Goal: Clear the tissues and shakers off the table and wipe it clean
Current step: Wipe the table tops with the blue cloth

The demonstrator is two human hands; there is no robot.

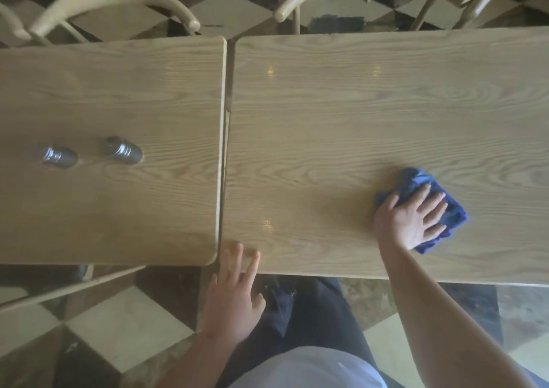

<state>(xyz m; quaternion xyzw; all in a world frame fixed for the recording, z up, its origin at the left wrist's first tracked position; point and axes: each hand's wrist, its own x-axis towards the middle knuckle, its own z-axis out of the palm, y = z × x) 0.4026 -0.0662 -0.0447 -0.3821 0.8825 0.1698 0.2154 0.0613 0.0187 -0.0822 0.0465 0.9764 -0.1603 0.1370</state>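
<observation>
The right hand (411, 219) lies flat with fingers spread, pressing a crumpled blue cloth (427, 209) onto the right-hand light wooden table (356, 105). The left hand (234, 295) holds nothing, its straight fingers touching that table's near edge beside the gap between tables. Well apart, on the left-hand light wooden table (118, 90), stand two dark glass shakers with metal tops (121, 150) (59, 156), near each other.
</observation>
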